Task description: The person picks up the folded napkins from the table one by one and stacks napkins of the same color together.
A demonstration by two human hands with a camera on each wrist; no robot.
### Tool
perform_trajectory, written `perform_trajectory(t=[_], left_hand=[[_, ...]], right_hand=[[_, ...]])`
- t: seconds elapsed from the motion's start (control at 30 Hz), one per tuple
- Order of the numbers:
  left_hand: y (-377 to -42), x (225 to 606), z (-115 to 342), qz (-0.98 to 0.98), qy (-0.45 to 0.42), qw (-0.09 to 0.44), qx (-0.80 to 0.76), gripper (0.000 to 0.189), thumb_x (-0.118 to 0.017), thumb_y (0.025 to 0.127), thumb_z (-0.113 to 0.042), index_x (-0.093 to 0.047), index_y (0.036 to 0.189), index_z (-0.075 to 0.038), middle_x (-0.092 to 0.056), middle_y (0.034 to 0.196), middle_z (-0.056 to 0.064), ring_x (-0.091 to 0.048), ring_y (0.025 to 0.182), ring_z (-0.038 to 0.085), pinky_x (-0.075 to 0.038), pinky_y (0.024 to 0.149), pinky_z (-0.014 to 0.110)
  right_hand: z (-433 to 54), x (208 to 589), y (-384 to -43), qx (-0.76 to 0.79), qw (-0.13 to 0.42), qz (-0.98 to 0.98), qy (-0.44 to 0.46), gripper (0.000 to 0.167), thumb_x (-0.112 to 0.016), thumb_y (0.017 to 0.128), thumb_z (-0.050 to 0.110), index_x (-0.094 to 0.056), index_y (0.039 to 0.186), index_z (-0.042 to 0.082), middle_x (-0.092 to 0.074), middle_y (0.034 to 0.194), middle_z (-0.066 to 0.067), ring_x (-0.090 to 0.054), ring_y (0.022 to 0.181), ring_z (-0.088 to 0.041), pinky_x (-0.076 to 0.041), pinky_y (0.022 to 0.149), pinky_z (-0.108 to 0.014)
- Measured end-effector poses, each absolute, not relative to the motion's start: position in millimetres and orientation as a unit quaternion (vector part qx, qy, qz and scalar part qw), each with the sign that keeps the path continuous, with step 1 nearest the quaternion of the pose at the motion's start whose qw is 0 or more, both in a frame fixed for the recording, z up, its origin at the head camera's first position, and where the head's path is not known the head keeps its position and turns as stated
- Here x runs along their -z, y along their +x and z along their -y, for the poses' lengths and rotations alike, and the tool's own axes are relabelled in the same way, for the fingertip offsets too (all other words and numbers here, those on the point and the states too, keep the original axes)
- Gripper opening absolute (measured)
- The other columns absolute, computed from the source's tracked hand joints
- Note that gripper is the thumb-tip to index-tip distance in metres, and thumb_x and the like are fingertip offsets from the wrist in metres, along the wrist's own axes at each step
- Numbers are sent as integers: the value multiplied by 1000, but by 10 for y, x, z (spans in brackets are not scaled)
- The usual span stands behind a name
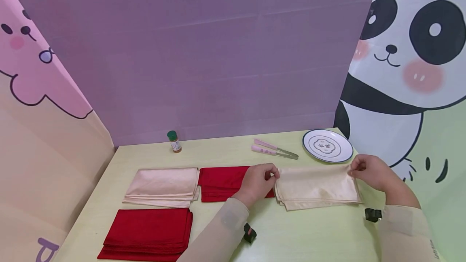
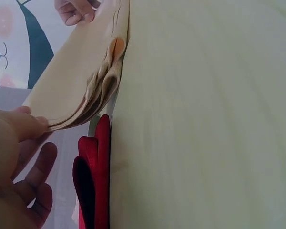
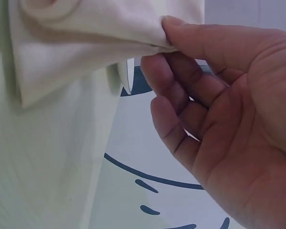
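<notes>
A folded cream cloth (image 1: 316, 185) lies at the right of the table, its layers showing along the near edge. My left hand (image 1: 257, 181) pinches its far left corner between thumb and fingers. At the far right corner, my right hand (image 1: 372, 173) pinches it too. In the left wrist view the cloth (image 2: 76, 62) is lifted at the pinched edge, with loose folds sagging. The right wrist view shows thumb and forefinger closed on the cloth's edge (image 3: 105, 28). Partly behind my left hand lies a folded red cloth (image 1: 222, 181).
To the left lie a folded pink cloth (image 1: 164, 183) and, nearer, another folded red cloth (image 1: 147, 231). Along the back stand a small green-capped bottle (image 1: 174, 142), pink-handled tongs (image 1: 274, 149) and a white plate (image 1: 344, 142) with a blue rim. A purple backdrop (image 1: 218, 60) rises behind the table.
</notes>
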State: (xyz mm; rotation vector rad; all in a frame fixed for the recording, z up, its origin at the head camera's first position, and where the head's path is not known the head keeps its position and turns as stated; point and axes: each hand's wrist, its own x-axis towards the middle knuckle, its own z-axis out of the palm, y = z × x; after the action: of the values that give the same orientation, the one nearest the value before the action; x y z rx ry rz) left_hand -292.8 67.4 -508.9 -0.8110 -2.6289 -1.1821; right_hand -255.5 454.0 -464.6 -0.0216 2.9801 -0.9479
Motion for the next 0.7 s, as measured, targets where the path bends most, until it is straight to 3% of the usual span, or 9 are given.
perform_trajectory(t=[0.17,0.33,0.53,0.7], left_hand=[[-2902,5058,-667,874,-266,78,399,23,-75,96,-10,-79,90,-32,-59,74,-17,-49,66,2,-44,65,17],[-2890,5055,-669,871,-268,77,406,18,-76,98,-15,-80,102,-32,-70,99,-20,-53,75,-1,-46,70,17],[-2885,5060,-669,845,-274,47,457,21,-76,96,-14,-76,112,-29,-67,106,-16,-60,76,-2,-51,70,17],[-2875,5034,-679,819,-283,2,499,34,-80,92,-9,-69,122,-22,-62,114,-10,-63,75,0,-55,70,18]], right_hand=[[-4530,4637,-2547,305,1,-952,-9,10,-75,93,4,-65,94,4,-65,92,-8,-59,89,-29,-50,72,-36],[-4528,4636,-2544,306,-4,-952,-10,9,-74,94,6,-70,101,3,-67,100,-11,-61,98,-34,-52,76,-35],[-4526,4633,-2542,331,-3,-944,-17,22,-75,94,7,-71,113,-5,-69,107,-18,-67,94,-31,-57,70,-29],[-4506,4612,-2526,361,9,-932,-7,32,-74,95,7,-66,121,-8,-65,112,-23,-66,91,-28,-62,71,-33]])
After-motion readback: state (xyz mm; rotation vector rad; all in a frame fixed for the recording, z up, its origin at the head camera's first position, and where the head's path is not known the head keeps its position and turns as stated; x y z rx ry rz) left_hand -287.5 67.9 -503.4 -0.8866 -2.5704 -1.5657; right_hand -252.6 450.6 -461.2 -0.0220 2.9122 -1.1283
